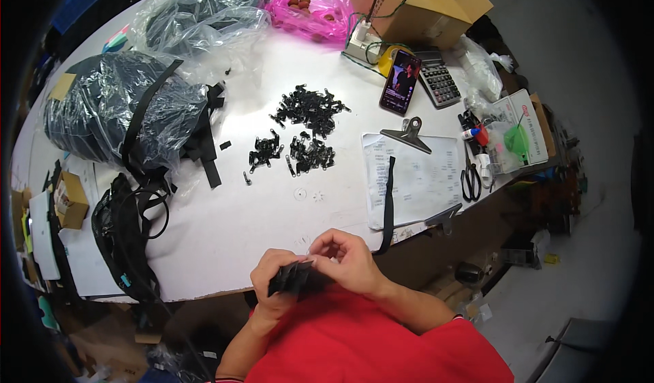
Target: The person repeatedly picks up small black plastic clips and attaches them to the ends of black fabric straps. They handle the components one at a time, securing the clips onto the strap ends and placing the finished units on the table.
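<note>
Close to my body, at the table's near edge, my left hand [269, 281] is closed around a small bundle of flat black strips [293, 278], which look like fabric or webbing. My right hand [351, 264] meets it at the bundle's upper end, thumb and forefinger pinched together. What that pinch holds is too small to make out. Beyond my hands lie three piles of small black parts that look like zipper sliders: a large pile [310, 109], a middle-sized pile [312, 155] and a smaller pile [266, 150]. One single slider [247, 178] lies apart.
Plastic-wrapped dark bundles [116, 104] and a black mesh bag [119, 240] fill the left. A pink bag [310, 8] and an open carton [432, 15] stand at the back. To the right are a phone [400, 82], calculator [439, 80], clipboard [415, 185], black strap [389, 209] and scissors [470, 179].
</note>
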Demonstrator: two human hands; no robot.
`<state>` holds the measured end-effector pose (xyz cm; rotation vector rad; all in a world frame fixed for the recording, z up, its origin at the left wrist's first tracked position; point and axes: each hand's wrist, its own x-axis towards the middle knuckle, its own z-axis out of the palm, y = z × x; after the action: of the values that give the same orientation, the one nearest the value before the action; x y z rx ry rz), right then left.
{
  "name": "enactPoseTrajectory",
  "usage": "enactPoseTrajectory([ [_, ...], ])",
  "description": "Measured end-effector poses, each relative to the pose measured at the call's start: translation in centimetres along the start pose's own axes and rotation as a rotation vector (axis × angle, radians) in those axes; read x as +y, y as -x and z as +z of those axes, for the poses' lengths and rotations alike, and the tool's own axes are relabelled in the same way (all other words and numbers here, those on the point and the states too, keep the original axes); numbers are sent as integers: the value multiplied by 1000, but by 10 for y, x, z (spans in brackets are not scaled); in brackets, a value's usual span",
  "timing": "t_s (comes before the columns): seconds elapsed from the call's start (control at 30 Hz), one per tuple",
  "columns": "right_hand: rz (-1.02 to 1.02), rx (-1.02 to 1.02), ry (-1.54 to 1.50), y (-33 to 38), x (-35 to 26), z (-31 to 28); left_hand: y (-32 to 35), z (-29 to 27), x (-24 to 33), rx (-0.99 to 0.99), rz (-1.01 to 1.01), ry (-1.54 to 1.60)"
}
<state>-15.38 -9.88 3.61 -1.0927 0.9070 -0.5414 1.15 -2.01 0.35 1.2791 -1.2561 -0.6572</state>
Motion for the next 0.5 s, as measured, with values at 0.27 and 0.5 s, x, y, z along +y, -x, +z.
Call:
enactPoseTrajectory([
  [0.27, -508, 564, 1118, -118, -6, -55, 15, -12, 4, 132, -481, 512],
  [0.5, -616, 311, 1054, -126, 6, -22, 13, -21, 13, 159, -556, 565],
])
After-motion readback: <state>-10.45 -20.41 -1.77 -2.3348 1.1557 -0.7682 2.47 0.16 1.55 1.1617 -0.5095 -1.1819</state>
